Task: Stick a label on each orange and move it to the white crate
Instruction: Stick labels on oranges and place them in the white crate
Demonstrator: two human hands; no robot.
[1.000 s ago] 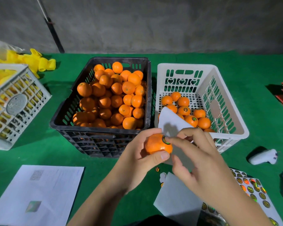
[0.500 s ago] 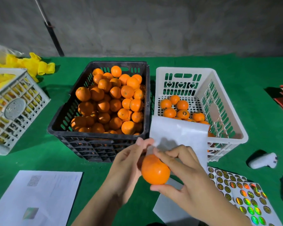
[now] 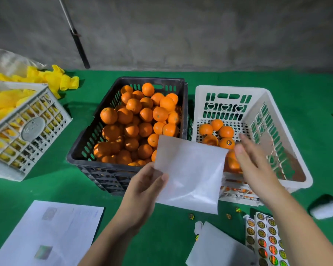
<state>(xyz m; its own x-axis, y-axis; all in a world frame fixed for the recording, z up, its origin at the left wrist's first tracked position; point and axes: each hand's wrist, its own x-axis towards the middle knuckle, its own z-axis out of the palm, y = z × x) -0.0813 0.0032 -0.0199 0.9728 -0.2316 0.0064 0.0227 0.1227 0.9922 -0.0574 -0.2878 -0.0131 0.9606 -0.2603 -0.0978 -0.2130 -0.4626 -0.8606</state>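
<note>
White crate (image 3: pixel 288 120), perforated plastic, at 2 o'clock on the green felt table (image 3: pixel 210 79): holds a small lot of oranges (image 3: pixel 226 131), at least one (image 3: pixel 227 143) bearing a visible round label. Further fruit lies behind the paper and hand; exact count cannot be told.

Black crate (image 3: pixel 88 143), at 12 o'clock, just beside the white one: heaped with unlabelled oranges (image 3: pixel 135 121), a far larger lot.

Left hand (image 3: pixel 142 191), at 6 o'clock: thumb and fingers pinch the lower left edge of a white backing sheet (image 3: pixel 190 173), which stands up before both crates' near rims.

Right hand (image 3: pixel 252 162), at 3 o'clock: over the near part of the white crate, fingers straight and spread, grasping nothing; somewhat blurred.

Label sheets (image 3: pixel 265 239), holographic rounds, at 5 o'clock; a few loose labels (image 3: pixel 191 216) lie on the felt nearby.

Other stock: grey crate (image 3: pixel 25 127) with yellow foam netting (image 3: pixel 52 77) at 9 o'clock; printed paper (image 3: pixel 46 231) at 7 o'clock.

Progress, as judged: early stage. Only a few oranges are done; the bulk of the black crate is left to label and move.
</note>
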